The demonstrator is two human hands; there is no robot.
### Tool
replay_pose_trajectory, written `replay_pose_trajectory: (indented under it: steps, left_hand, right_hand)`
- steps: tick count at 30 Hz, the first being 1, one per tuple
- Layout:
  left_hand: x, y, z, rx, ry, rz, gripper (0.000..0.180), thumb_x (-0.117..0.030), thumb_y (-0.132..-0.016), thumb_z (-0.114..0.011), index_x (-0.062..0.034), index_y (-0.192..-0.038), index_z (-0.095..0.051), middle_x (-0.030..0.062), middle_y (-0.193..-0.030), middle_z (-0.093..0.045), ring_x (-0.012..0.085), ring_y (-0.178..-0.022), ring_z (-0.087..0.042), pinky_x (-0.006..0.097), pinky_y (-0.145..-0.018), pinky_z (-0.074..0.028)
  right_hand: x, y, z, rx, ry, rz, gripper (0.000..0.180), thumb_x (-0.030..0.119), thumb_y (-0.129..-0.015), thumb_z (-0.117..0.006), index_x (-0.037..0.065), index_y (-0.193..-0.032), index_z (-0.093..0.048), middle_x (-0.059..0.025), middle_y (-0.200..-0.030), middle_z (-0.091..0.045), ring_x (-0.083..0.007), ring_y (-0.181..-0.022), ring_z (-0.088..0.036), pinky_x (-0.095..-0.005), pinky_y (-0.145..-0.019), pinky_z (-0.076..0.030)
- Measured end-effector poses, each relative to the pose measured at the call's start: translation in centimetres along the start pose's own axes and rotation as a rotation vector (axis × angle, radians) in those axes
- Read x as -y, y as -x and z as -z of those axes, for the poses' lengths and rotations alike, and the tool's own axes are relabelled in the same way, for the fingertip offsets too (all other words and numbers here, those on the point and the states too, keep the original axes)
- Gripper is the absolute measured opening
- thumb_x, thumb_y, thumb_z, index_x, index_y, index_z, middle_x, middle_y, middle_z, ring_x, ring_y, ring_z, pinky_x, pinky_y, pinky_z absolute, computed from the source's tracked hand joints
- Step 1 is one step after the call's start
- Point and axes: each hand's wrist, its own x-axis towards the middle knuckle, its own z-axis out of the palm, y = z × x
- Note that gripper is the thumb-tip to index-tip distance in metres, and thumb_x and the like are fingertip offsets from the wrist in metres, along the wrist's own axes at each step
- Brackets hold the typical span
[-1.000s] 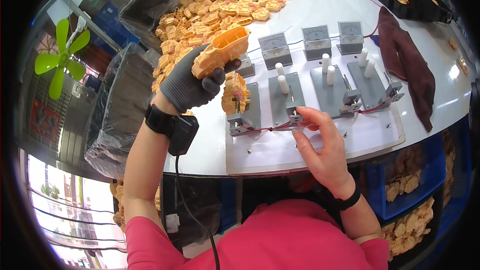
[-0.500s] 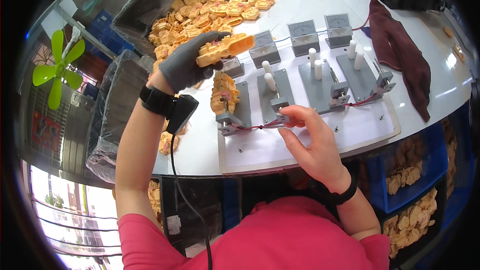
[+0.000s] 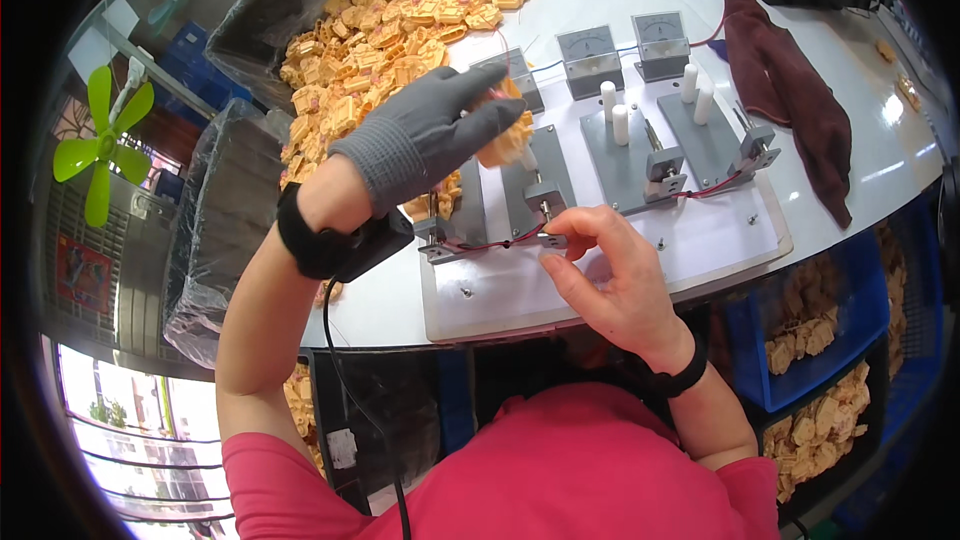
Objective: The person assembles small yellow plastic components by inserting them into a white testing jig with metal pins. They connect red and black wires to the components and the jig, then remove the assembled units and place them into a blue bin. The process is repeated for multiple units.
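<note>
L hand point(image 3: 425, 135), in grey knit glove, has its fingers wrapped round a yellow-orange moulded housing point(image 3: 508, 147), prob plastic; grip closed on it from above & L side, fingertips partly hidden. Housing is over the 2nd grey fixture plate point(image 3: 560, 172) from L, abt where the white pegs would be; it's blurred, so can't tell if it's seated or just above. R hand point(image 3: 625, 290), bare, has thumb & forefinger a narrow gap apart at the front clamp block point(image 3: 543, 196) end of same fixture; can't tell if they pinch it or only touch

Handling, my guess: housing is light, stiff, a bit slick (glove helps), thin ribs might chip if squeezed hard. Best hold = outer side walls, w/ openings kept free & thumb off thin edges

Nearby: another housing point(image 3: 446, 194) on far-L fixture, mostly behind L wrist; big housing pile point(image 3: 390, 30) beyond L hand; analog panel meters point(image 3: 590, 58) behind plates; red/black wires point(image 3: 500, 244) along fixture fronts; maroon cloth point(image 3: 785, 90) at R
</note>
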Motion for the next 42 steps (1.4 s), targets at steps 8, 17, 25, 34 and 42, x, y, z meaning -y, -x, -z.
replay_pose_trajectory:
  steps: [8, 17, 25, 34, 42]
  left_hand:
    - [0.4, -0.1, -1.5, 0.214, -0.121, 0.0, 0.055, -0.039, -0.104, -0.045, -0.001, -0.144, -0.046, 0.0179, -0.112, -0.067, 0.0333, -0.107, -0.06, 0.039, -0.089, -0.047]
    - [6.4, 6.4, 3.0, -0.147, 0.36, 0.298, 0.063, -0.045, -0.099, -0.055, -0.0081, -0.149, -0.042, 0.0148, -0.126, -0.062, 0.0196, -0.111, -0.06, 0.03, -0.092, -0.048]
    - [21.8, 22.2, -4.5, 0.043, -0.268, 1.102, 0.091, -0.06, -0.079, -0.071, -0.0074, -0.148, -0.041, 0.0285, -0.149, -0.04, 0.0417, -0.135, -0.043, 0.045, -0.111, -0.037]
    - [17.0, 18.2, -10.6, -0.184, -0.07, 0.701, 0.093, -0.049, -0.071, -0.081, -0.0122, -0.147, -0.042, 0.0253, -0.148, -0.036, 0.0406, -0.137, -0.038, 0.044, -0.113, -0.036]
    - [16.1, 19.1, -11.0, -0.183, -0.096, 0.623, 0.082, -0.039, -0.071, -0.082, -0.0083, -0.14, -0.048, 0.0232, -0.14, -0.046, 0.0376, -0.131, -0.047, 0.043, -0.109, -0.041]
  right_hand:
    - [0.0, 0.3, 0.0, 0.029, 0.038, -0.03, 0.029, 0.007, -0.085, -0.073, 0.003, -0.111, -0.061, -0.008, -0.094, -0.062, -0.0192, -0.079, -0.057, -0.0302, -0.073, -0.049]
    - [-0.5, 0.3, -0.4, -0.174, 0.168, -0.064, 0.049, 0.005, -0.085, -0.07, 0.004, -0.13, -0.051, -0.0122, -0.125, -0.055, -0.0239, -0.109, -0.056, -0.0368, -0.092, -0.045]
    - [-0.5, 0.6, -0.7, -0.088, 0.317, 0.019, 0.045, -0.001, -0.084, -0.068, 0.003, -0.127, -0.053, -0.0139, -0.122, -0.057, -0.0281, -0.113, -0.056, -0.0391, -0.096, -0.045]
    - [-0.1, 0.7, 0.0, -0.114, 0.373, 0.04, 0.035, -0.001, -0.085, -0.068, 0.003, -0.118, -0.058, -0.0126, -0.114, -0.06, -0.0253, -0.102, -0.058, -0.0353, -0.084, -0.047]
    - [2.4, 1.0, 1.5, 0.262, 0.64, -0.154, 0.016, 0.008, -0.084, -0.073, 0.006, -0.1, -0.068, -0.0082, -0.091, -0.063, -0.0249, -0.083, -0.06, -0.0346, -0.076, -0.046]
